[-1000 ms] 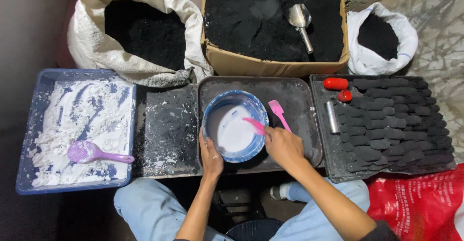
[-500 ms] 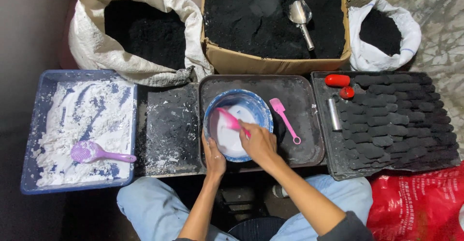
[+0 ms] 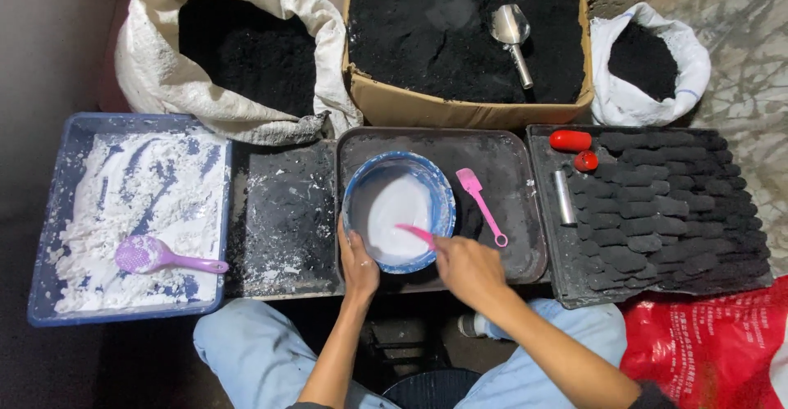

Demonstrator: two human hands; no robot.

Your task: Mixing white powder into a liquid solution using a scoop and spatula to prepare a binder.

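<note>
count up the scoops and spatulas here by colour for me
Pink: 2, the spatula in the right hand at the blue bowl and the loose one
Purple: 1, the scoop
Silver: 1, the metal scoop
Total: 4

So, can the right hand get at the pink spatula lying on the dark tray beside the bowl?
Probably yes. The pink spatula lies uncovered on the dark tray, just beyond the right hand, with nothing between them. But that hand already holds a pink tool in the bowl, so its grip is occupied.
</note>
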